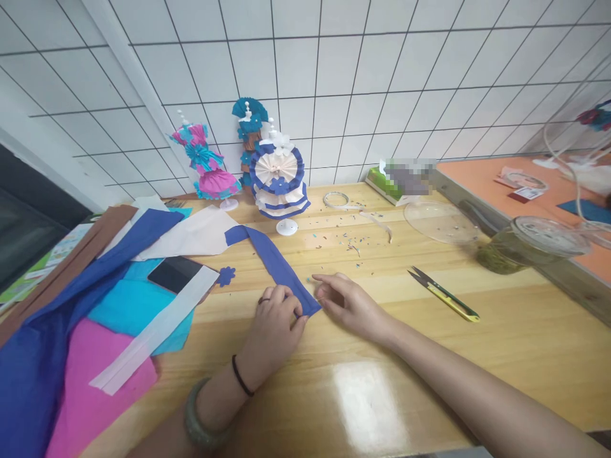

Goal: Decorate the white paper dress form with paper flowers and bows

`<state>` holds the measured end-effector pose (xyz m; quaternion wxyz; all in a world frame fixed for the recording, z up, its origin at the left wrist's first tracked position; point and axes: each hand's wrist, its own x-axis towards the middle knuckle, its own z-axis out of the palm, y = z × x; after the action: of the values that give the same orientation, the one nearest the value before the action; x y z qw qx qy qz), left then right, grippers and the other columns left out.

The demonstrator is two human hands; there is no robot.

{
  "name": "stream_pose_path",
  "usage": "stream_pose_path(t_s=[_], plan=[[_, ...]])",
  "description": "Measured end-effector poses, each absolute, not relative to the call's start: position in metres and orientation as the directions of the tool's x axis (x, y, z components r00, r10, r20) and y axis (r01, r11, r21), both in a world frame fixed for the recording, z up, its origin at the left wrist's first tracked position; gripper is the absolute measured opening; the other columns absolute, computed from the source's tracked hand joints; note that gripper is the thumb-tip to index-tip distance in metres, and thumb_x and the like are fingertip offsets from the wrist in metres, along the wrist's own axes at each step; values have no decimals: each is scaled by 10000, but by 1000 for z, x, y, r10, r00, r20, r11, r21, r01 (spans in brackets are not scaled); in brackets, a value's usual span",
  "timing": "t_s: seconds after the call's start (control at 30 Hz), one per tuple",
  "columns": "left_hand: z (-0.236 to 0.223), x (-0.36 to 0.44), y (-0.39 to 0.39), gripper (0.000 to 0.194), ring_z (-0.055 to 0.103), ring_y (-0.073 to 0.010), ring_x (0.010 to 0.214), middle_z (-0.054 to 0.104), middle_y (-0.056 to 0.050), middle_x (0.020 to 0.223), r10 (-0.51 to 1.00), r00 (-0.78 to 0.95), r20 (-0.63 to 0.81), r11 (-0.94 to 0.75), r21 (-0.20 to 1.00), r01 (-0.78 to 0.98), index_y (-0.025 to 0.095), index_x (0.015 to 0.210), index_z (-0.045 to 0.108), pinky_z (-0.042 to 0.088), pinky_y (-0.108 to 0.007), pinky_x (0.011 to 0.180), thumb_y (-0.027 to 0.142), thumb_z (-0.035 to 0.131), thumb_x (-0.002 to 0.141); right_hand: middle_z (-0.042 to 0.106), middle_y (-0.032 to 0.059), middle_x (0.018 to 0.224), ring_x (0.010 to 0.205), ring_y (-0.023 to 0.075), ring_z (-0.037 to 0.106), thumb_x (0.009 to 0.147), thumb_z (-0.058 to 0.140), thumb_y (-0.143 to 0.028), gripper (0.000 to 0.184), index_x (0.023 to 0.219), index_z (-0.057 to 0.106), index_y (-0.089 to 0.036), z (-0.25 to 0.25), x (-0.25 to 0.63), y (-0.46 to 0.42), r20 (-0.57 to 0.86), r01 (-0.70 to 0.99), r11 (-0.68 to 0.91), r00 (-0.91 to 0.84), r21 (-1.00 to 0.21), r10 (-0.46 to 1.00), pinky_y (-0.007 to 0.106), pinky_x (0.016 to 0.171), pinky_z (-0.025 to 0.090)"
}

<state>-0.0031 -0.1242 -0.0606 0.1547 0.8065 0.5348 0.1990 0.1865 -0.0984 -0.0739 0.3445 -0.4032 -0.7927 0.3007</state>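
Note:
A long blue paper strip lies on the wooden table, running from the paper pile toward me. My left hand is closed, pinching the near end of the strip from the left. My right hand rests just right of that end, fingers curled and fingertips touching the strip's corner. A small blue paper flower lies left of the strip.
Sheets of blue, cyan, pink, white and brown paper and a phone cover the left. Three paper dress figures stand at the back. Yellow-handled scissors, a tape roll, a clear dome and a jar lie right.

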Motion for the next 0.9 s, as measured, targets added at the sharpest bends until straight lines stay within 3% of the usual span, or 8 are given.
stream_pose_path(t_s=[0.1,0.23,0.37,0.5,0.6,0.77,0.9], plan=[[-60,-3,-125,34,437,-212,886,480,-37,892,927,344,146,-372,463,805,189,746,525,369,-376,797,165,544,732,619,53,929,908,165,539,797,468,-56,483,1249,417,-217,-67,191,-101,369,407,560,-458,-721,808,346,825,436],[-58,-3,-126,21,439,-215,889,474,-38,879,927,350,139,-373,460,806,190,750,513,371,-374,790,178,530,745,636,67,957,935,185,529,810,477,-84,484,1270,402,-212,-59,190,-106,438,417,750,-624,-513,647,362,819,428],[-56,-2,-126,8,444,-212,881,474,-39,874,924,357,137,-379,458,804,187,759,507,374,-375,786,187,515,757,636,115,968,955,204,533,874,430,-137,389,1263,426,-146,-59,188,-107,393,461,845,-748,-272,535,363,806,420],[-57,-5,-123,32,450,-214,886,490,-42,885,916,375,143,-396,471,788,184,768,513,379,-383,794,180,523,738,641,135,959,978,215,521,917,344,-135,411,1327,340,-111,-57,188,-106,332,445,882,-818,-151,470,379,808,414],[-57,-11,-118,90,466,-208,887,516,-39,890,904,402,142,-414,518,749,187,772,518,389,-378,794,126,504,707,649,121,928,962,212,523,923,307,-113,449,1370,260,-123,-55,188,-106,313,424,897,-841,-127,442,381,804,418],[-51,-18,-112,248,504,-177,888,565,-20,864,904,402,145,-396,640,659,195,798,537,394,-346,816,18,405,685,636,119,939,925,207,529,904,341,-98,440,1342,310,-124,-61,187,-105,371,465,871,-789,-160,489,362,791,430],[-49,-13,-118,142,490,-206,909,572,-45,917,853,469,230,-509,570,646,190,873,568,383,-369,815,160,528,741,627,99,939,891,194,544,873,423,-120,494,1344,281,-162,-70,185,-104,472,484,829,-683,-279,557,344,759,444]])
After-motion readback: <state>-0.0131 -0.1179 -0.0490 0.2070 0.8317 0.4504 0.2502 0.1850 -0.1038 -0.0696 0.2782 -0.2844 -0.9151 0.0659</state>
